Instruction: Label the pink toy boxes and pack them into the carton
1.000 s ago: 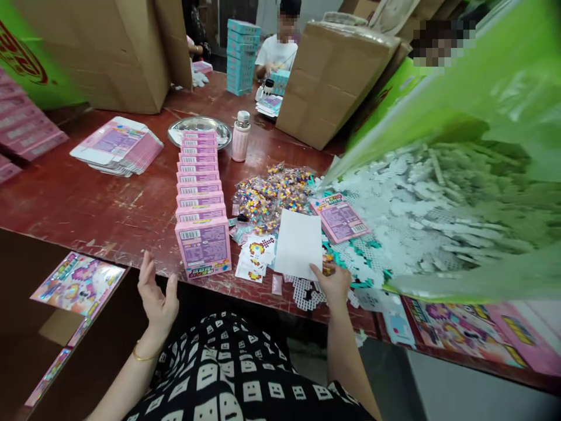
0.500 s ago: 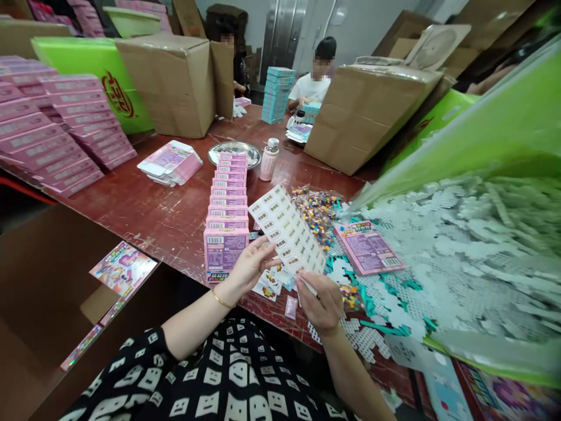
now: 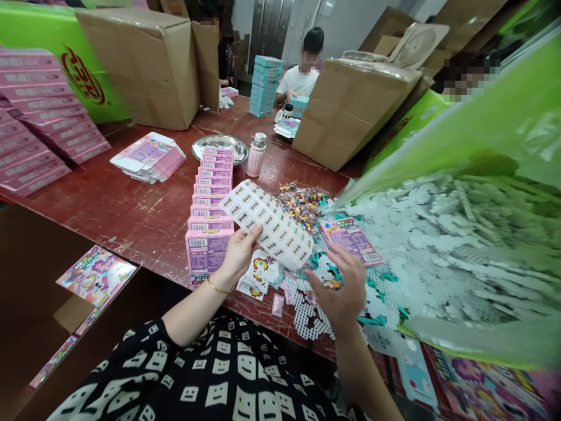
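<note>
My left hand (image 3: 239, 252) grips the lower left edge of a white sheet of small oval stickers (image 3: 268, 223), held tilted above the table's front edge. My right hand (image 3: 342, 287) hovers just right of the sheet, fingers spread, holding nothing. A row of upright pink boxes (image 3: 209, 206) runs away from me just left of the sheet. Under the hands lie small printed cards (image 3: 256, 273), white pegboards (image 3: 307, 307) and a flat pink box (image 3: 351, 238). A pile of bagged colourful beads (image 3: 302, 202) sits behind the sheet.
A green bag (image 3: 464, 169) full of white pegboards fills the right. Flat pink cartons (image 3: 148, 158), a metal dish (image 3: 219, 144) and a pink bottle (image 3: 256, 155) stand mid-table. Cardboard boxes (image 3: 140, 64) and pink box stacks (image 3: 39, 117) sit left. A person (image 3: 302, 73) works at the far end.
The sheet was flipped from blank side to sticker side and lifted. My left hand rose from my lap and took it. My right hand let go and opened beside it.
</note>
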The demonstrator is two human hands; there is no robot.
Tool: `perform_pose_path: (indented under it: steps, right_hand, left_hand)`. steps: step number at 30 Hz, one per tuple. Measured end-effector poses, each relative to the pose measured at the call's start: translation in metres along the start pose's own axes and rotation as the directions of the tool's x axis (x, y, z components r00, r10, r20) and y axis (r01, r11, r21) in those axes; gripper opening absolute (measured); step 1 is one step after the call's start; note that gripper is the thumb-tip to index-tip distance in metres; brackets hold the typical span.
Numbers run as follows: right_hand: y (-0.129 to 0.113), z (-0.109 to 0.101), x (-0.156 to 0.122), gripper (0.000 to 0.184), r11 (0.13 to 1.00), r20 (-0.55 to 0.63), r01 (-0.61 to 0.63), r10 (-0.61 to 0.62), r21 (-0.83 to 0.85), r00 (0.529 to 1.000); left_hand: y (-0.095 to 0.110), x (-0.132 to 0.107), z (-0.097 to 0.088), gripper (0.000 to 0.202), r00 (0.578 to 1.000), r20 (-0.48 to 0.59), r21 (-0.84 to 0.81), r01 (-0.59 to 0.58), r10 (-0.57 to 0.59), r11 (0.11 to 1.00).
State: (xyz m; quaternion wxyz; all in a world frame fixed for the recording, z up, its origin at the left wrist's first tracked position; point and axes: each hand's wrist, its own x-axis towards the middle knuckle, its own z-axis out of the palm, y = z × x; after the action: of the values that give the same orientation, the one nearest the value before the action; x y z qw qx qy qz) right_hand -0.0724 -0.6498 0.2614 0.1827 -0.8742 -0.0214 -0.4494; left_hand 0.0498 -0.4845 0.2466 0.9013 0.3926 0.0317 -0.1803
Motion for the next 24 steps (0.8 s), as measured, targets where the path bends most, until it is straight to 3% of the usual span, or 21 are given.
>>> perform_pose_path:
  steps: [2,4,6,8,9,10,11,13,15,16,19,22,24]
  right_hand:
    - [-0.016,0.022,0.006,0.048,0.998,0.081,-0.042,0.038,0.039,0.996]
    - [-0.028,0.045,0.011,0.024,0.976,0.141,-0.151,0.129,0.157,0.982]
    - [-0.034,0.06,0.016,0.014,0.894,0.239,-0.316,0.247,0.319,0.939]
    - [-0.035,0.064,0.021,0.017,0.773,0.411,-0.474,0.304,0.421,0.86]
    - [-0.035,0.064,0.025,0.016,0.725,0.495,-0.53,0.297,0.44,0.817]
    - [-0.034,0.062,0.029,0.015,0.695,0.567,-0.562,0.265,0.448,0.78]
    - [-0.034,0.059,0.033,0.014,0.681,0.626,-0.575,0.215,0.454,0.749]
    - [-0.033,0.054,0.042,0.012,0.682,0.697,-0.561,0.104,0.469,0.709]
    - [-0.033,0.051,0.05,0.011,0.704,0.717,-0.51,0.003,0.494,0.698]
    - [-0.033,0.05,0.053,0.011,0.719,0.712,-0.476,-0.038,0.507,0.701]
    - [-0.034,0.048,0.061,0.011,0.753,0.675,-0.368,-0.134,0.545,0.726]
    - [-0.038,0.047,0.067,0.014,0.755,0.634,-0.283,-0.219,0.591,0.741]
    - [-0.04,0.047,0.071,0.019,0.769,0.605,-0.258,-0.202,0.585,0.77]
  left_hand:
    - [-0.002,-0.005,-0.002,0.049,1.0,0.001,0.033,-0.028,0.028,0.999]
    - [0.003,-0.009,-0.008,0.047,0.995,0.005,0.099,-0.1,0.1,0.99]
    - [0.018,-0.01,-0.021,0.044,0.957,-0.003,0.208,-0.284,0.291,0.936]
    - [0.046,-0.009,-0.04,0.053,0.834,0.031,0.371,-0.522,0.551,0.768]
    - [0.062,-0.008,-0.05,0.067,0.762,0.092,0.452,-0.605,0.641,0.655]
    - [0.078,-0.007,-0.06,0.083,0.719,0.185,0.52,-0.65,0.67,0.555]
    - [0.094,-0.007,-0.07,0.095,0.717,0.287,0.571,-0.66,0.635,0.487]
    - [0.122,-0.008,-0.086,0.096,0.781,0.434,0.653,-0.616,0.45,0.44]
    - [0.141,-0.01,-0.097,0.077,0.835,0.454,0.737,-0.548,0.311,0.397]
    - [0.148,-0.013,-0.101,0.068,0.847,0.443,0.769,-0.528,0.295,0.361]
    - [0.16,-0.021,-0.104,0.064,0.837,0.469,0.792,-0.54,0.284,0.285]
    - [0.161,-0.028,-0.099,0.068,0.86,0.492,0.783,-0.505,0.135,0.364]
    - [0.159,-0.03,-0.095,0.042,0.904,0.427,0.8,-0.39,0.023,0.456]
